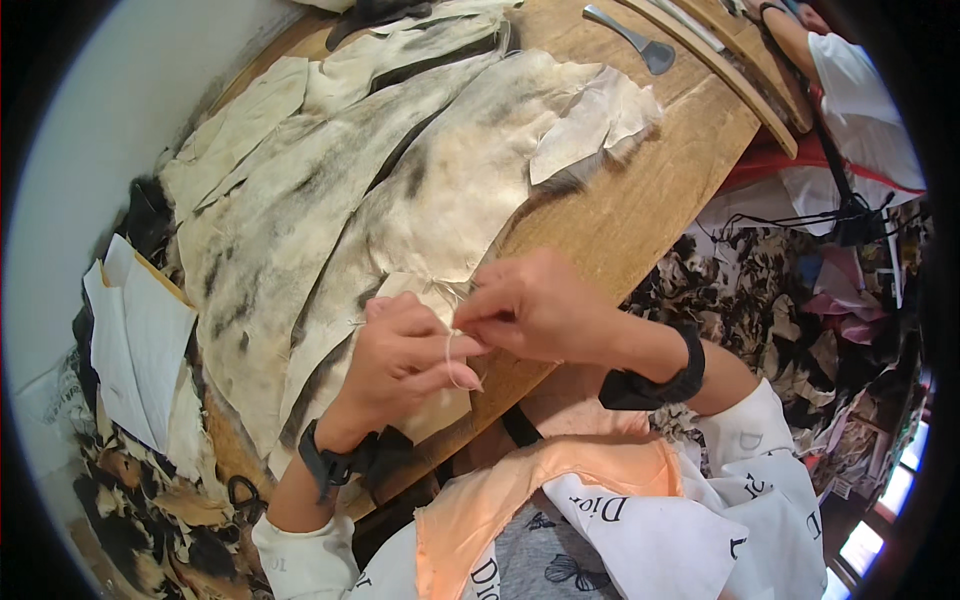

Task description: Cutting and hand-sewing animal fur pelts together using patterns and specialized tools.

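A thin white thread [449, 362] is looped around the fingers of my left hand [405, 355], which is closed on it. My right hand [545, 305] meets it from the right, thumb and fingertips pinched at the thread. Whether a needle is between the fingertips is too small to tell. Just behind and below my hands lies a small pale piece of hide [405, 284], partly covered by them. Larger cream hides with grey-black patches [300, 200] overlap across the wooden table [600, 215], on the far side of my hands.
A metal scraper with a broad blade [640, 45] lies at the far edge, near long wooden strips [720, 65]. Folded white sheets [140, 340] rest at left. Hide scraps [780, 330] heap the floor at right. Another person's sleeve [860, 100] shows at upper right.
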The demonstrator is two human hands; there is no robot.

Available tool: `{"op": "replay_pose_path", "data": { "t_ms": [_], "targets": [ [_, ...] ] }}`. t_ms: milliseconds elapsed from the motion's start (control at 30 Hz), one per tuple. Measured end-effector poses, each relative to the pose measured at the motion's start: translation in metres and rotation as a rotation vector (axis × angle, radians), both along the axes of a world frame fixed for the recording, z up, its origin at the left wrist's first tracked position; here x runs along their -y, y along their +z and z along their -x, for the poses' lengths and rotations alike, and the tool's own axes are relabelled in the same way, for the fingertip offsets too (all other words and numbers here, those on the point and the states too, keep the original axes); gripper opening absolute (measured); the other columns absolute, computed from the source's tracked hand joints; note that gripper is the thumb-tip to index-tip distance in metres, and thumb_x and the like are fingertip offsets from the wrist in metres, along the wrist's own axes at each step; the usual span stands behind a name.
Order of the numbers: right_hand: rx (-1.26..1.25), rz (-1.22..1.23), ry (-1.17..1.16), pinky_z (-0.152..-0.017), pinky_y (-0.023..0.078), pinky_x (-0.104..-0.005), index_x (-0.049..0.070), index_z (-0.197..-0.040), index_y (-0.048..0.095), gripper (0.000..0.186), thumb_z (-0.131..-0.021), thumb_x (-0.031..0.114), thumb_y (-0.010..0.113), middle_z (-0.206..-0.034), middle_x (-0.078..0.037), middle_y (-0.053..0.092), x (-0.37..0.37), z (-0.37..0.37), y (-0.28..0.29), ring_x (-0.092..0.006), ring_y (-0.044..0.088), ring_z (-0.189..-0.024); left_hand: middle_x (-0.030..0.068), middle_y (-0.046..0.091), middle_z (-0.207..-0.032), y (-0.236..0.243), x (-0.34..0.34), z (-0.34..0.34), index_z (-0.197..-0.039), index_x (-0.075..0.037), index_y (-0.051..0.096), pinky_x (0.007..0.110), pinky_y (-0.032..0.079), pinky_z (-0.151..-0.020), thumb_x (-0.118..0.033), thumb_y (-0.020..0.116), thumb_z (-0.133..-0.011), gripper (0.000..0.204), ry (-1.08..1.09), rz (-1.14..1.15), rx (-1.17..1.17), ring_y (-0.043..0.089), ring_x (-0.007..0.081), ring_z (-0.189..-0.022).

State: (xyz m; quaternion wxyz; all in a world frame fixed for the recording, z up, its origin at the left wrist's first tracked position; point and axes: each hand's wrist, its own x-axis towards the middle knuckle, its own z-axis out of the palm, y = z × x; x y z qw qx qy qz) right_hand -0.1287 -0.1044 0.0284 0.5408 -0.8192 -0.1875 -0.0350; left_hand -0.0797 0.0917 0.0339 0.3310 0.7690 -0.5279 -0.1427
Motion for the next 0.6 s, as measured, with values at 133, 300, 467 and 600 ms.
{"op": "replay_pose_path", "data": {
  "t_ms": [133,300,467,600],
  "targets": [
    [-0.038,0.194,0.03,-0.057,0.046,-0.0376,0.008,-0.072,0.066,0.008,-0.067,0.008,0.06,-0.065,-0.011,0.055,0.002,0.015,-0.015,-0.0294,0.058,-0.063,0.0021,0.052,-0.068,-0.008,0.002,-0.007,-0.098,-0.012,0.07,0.026,0.039,-0.054,-0.023,0.076,-0.065,0.035,0.546,0.127,-0.275,0.047,0.0152,-0.062],
    [-0.057,0.244,0.002,-0.058,0.046,-0.0388,0.008,-0.073,0.066,0.008,-0.068,0.009,0.059,-0.066,-0.011,0.055,0.011,0.02,-0.018,-0.0302,0.057,-0.063,0.0005,0.055,-0.072,-0.02,0.008,-0.006,-0.096,-0.013,0.07,0.031,0.034,-0.07,-0.027,0.073,-0.069,0.03,0.668,-0.035,0.038,0.05,0.0151,-0.072],
    [-0.008,0.3,-0.019,-0.053,0.044,-0.0348,0.008,-0.081,0.065,0.014,-0.068,0.002,0.063,-0.067,-0.007,0.053,0.016,0.021,-0.018,-0.0256,0.056,-0.059,0.0022,0.055,-0.073,-0.023,0.012,-0.007,-0.089,-0.009,0.067,0.032,0.034,-0.068,-0.019,0.07,-0.071,0.02,0.607,-0.058,0.107,0.05,0.0182,-0.074],
    [0.06,0.348,-0.03,-0.051,0.043,-0.034,0.007,-0.08,0.065,0.013,-0.069,0.002,0.063,-0.064,-0.007,0.051,0.028,0.017,0.01,-0.0247,0.054,-0.057,0.0065,0.055,-0.071,-0.029,0.016,-0.009,-0.078,-0.005,0.063,0.032,0.039,-0.066,-0.011,0.067,-0.074,0.008,0.609,0.012,0.131,0.05,0.0222,-0.072]
  ]
}}
